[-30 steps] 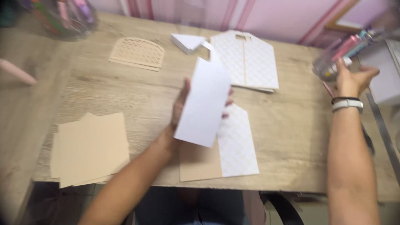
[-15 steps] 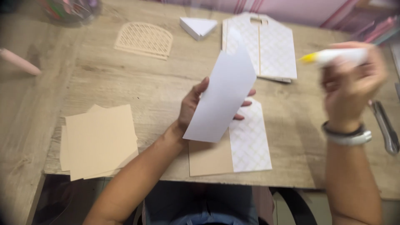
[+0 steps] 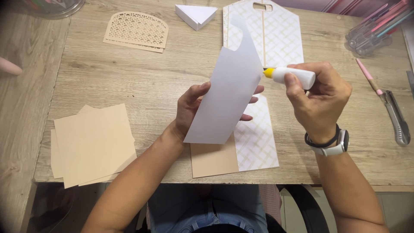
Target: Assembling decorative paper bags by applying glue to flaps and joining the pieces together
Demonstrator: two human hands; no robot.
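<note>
Holding a white cut sheet of paper (image 3: 226, 90) tilted up above the wooden table (image 3: 142, 82), the left hand (image 3: 194, 108) had its thumb on the near face and its fingers curled behind, their tips showing past the sheet's right edge. The right hand (image 3: 319, 101) was closed round a small white glue tube (image 3: 293, 77) with a yellow tip, and that tip touched the sheet's right edge near its top. A white watch and a dark band sat on the right wrist.

Under the sheet, on the table, lay a card (image 3: 241, 149) that was tan on its left part and lattice-patterned on its right. A larger lattice-patterned piece (image 3: 276, 34) lay at the far side, with a folded white triangle (image 3: 196, 15) to its left and a tan cut-out lattice panel (image 3: 138, 31) further left. A stack of tan sheets (image 3: 92, 144) sat near the left. At the right edge lay a utility knife (image 3: 394, 118) and a pink pen (image 3: 368, 77).
</note>
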